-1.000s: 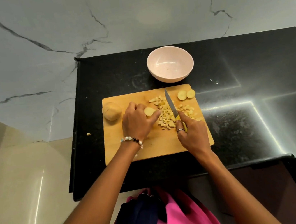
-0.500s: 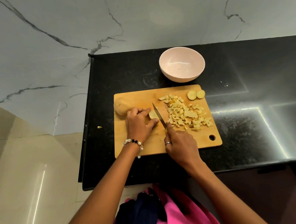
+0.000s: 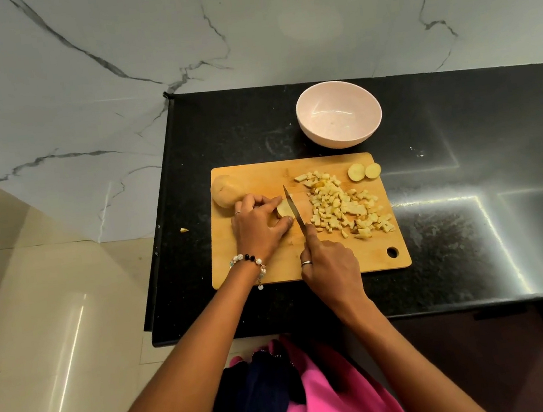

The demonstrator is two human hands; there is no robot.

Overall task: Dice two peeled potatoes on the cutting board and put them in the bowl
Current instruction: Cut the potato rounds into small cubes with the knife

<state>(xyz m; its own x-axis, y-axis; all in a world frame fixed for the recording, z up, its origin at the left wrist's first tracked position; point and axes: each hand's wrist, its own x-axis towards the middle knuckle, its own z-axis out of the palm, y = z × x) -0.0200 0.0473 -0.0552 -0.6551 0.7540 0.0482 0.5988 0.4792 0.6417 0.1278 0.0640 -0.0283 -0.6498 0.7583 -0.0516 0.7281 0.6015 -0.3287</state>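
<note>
since a second ago the knife (image 3: 295, 210) left the diced pile (image 3: 344, 205) for the potato piece (image 3: 283, 208) pinched by left hand (image 3: 259, 226) fingers; right hand (image 3: 332, 268) grips the handle. slicing comes next; bowl (image 3: 339, 114) waits.

Left hand (image 3: 259, 226) curls its fingers (image 3: 271, 204) downward; right hand (image 3: 331, 267) grips closed.
</note>
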